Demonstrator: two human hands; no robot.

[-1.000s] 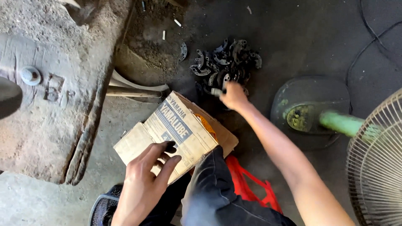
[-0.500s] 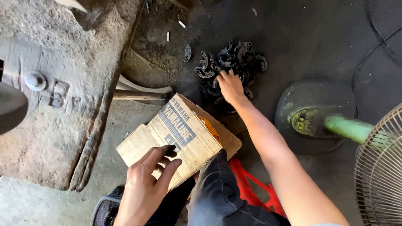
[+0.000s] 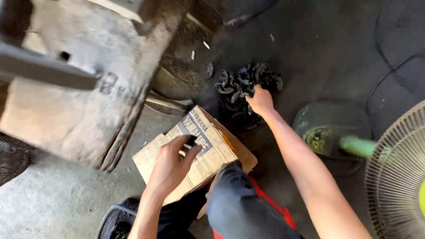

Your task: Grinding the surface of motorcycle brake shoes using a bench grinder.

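My left hand (image 3: 170, 166) rests on top of a worn cardboard box (image 3: 208, 155) that leans on my knee, its fingers curled over the box's flap. My right hand (image 3: 260, 101) reaches forward into a pile of dark curved metal parts (image 3: 241, 86) lying on the black, oily floor. Its fingers are closed among the parts; what they hold is hidden. My dark trouser leg (image 3: 241, 208) is in front of the box's lower corner.
A heavy grey metal machine base (image 3: 75, 102) fills the upper left. A standing fan with a green stem (image 3: 358, 147), a round base (image 3: 327, 128) and a wire grille (image 3: 398, 177) stands to the right. A red stool (image 3: 274, 208) shows under my leg.
My right hand has pushed further into the pile of metal parts. The view has shifted; the left hand stays on the box.
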